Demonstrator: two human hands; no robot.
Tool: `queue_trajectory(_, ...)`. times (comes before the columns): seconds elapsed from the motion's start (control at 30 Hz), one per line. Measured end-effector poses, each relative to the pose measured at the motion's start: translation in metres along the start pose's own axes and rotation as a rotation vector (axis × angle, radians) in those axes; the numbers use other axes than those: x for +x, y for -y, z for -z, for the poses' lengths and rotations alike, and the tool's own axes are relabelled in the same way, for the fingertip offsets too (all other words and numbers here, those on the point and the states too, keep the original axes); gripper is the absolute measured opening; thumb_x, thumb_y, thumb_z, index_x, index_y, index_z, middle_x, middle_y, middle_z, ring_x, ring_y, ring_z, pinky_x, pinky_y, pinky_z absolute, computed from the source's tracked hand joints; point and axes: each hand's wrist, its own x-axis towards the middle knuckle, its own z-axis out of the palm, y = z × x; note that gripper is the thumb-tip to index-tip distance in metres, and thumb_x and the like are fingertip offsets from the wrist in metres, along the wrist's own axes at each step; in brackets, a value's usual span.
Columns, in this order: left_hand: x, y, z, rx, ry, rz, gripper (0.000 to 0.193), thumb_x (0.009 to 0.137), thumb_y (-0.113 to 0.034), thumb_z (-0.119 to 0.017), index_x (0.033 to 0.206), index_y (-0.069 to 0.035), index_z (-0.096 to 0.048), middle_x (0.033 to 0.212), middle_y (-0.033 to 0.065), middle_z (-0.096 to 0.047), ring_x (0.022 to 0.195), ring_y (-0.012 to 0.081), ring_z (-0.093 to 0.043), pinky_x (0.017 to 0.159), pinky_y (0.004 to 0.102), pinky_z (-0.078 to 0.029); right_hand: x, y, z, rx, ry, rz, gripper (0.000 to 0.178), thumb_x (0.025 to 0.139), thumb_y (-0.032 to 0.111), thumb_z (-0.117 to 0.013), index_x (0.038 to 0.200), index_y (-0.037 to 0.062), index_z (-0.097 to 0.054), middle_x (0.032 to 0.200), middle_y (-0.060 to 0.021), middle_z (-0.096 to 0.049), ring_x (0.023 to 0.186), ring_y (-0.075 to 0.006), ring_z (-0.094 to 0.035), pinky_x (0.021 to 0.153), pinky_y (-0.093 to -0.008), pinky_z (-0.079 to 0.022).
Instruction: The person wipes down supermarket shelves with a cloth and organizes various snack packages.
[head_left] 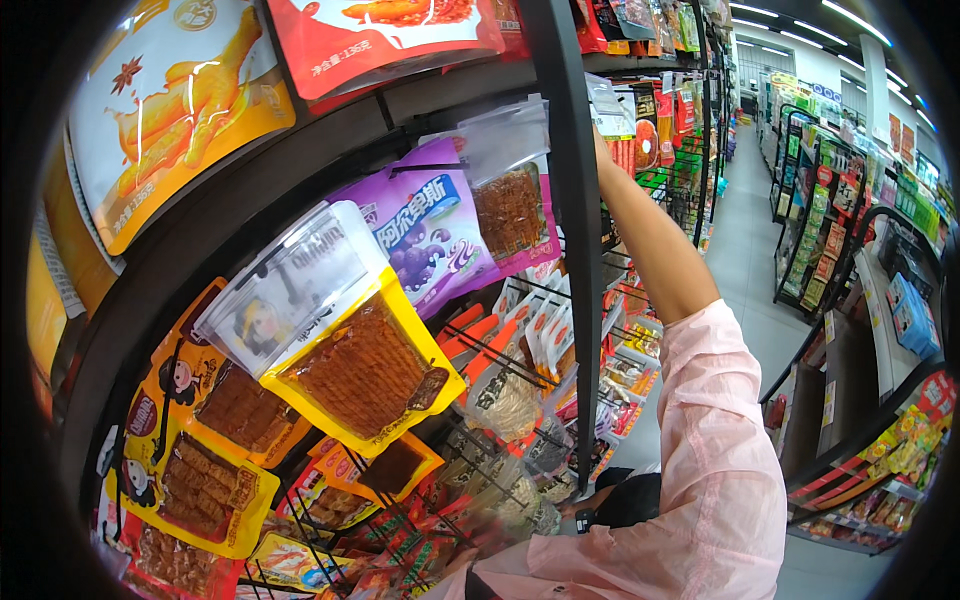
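My right arm, in a pink sleeve (712, 430) pushed up to the elbow, reaches up and forward to the shelf. Only the edge of my right hand (602, 152) shows past the black upright post (566, 200); its fingers are hidden, so I cannot tell what they touch. Closest to it are a clear-topped hanging packet (610, 110) right of the post and a packet of brown snack strips (508, 215) left of it. A purple bag with grape pictures (425, 225) and a yellow-edged packet of brown strips (360, 365) hang further left. My left hand is out of view.
Above hang a white-and-orange pouch (180, 120) and a red pouch (385, 40). Metal hooks with several snack packets (515, 400) fill the lower rack. A grey-floored aisle (745, 240) runs along the right, with another shelf unit (850, 330) beyond it.
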Motion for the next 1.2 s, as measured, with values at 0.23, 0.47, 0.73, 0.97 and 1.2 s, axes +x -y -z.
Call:
queue_trajectory(0.23,-0.005,0.023,0.025,0.050,-0.047,0.002,0.045,0.092,-0.017,-0.050,0.134,-0.008,-0.038,0.120,0.0170,-0.052,0.100,0.0244,-0.059,0.086,0.0321,-0.047,-0.067,0.014,0.027,0.016,0.122,-0.225,0.070,0.079,0.058,-0.053,0.100,-0.0079,-0.062,0.103,-0.0302,-0.060,0.101,-0.0391,-0.058,0.086,-0.0414,-0.046)
queue_trajectory(0.47,0.024,0.057,0.081,0.813,0.198,-0.581,0.058,0.080,-0.006,-0.067,0.132,-0.007,-0.040,0.111,0.0113,-0.058,0.097,0.0181,-0.058,0.085,0.0312,-0.047,-0.140,0.001,0.148,1.022,-0.147,-0.664,0.035,0.081,0.030,-0.063,0.088,-0.0046,-0.060,0.080,-0.0109,-0.063,0.067,-0.0204,-0.063,0.060,-0.0326,-0.053)
queue_trajectory(0.73,-0.100,0.063,0.062,1.090,0.279,-0.811,0.048,0.083,-0.010,-0.059,0.127,-0.001,-0.044,0.114,0.0136,-0.057,0.100,0.0208,-0.057,0.086,0.0309,-0.045,-0.316,0.133,0.267,0.831,-0.111,-0.568,0.016,0.085,0.013,-0.050,0.086,0.0027,-0.063,0.076,-0.0104,-0.064,0.064,-0.0229,-0.062,0.059,-0.0380,-0.052)
queue_trajectory(0.97,-0.141,0.111,0.044,1.399,0.580,-0.784,0.050,0.081,-0.015,-0.058,0.126,0.001,-0.043,0.121,0.0231,-0.052,0.109,0.0351,-0.052,0.094,0.0388,-0.041,-0.515,0.276,0.383,0.683,-0.349,-0.408,0.028,0.086,0.022,-0.055,0.101,-0.0010,-0.061,0.087,-0.0148,-0.066,0.079,-0.0245,-0.065,0.070,-0.0337,-0.053)
queue_trajectory(1.2,-0.182,0.159,0.051,1.409,0.836,-0.907,0.023,0.080,-0.015,-0.055,0.098,-0.001,-0.058,0.106,0.0182,-0.057,0.102,0.0348,-0.053,0.089,0.0400,-0.043,-0.672,0.286,0.357,0.962,-0.600,-0.769,0.042,0.095,0.029,-0.046,0.127,0.0011,-0.046,0.123,-0.0120,-0.054,0.111,-0.0251,-0.053,0.097,-0.0374,-0.041)
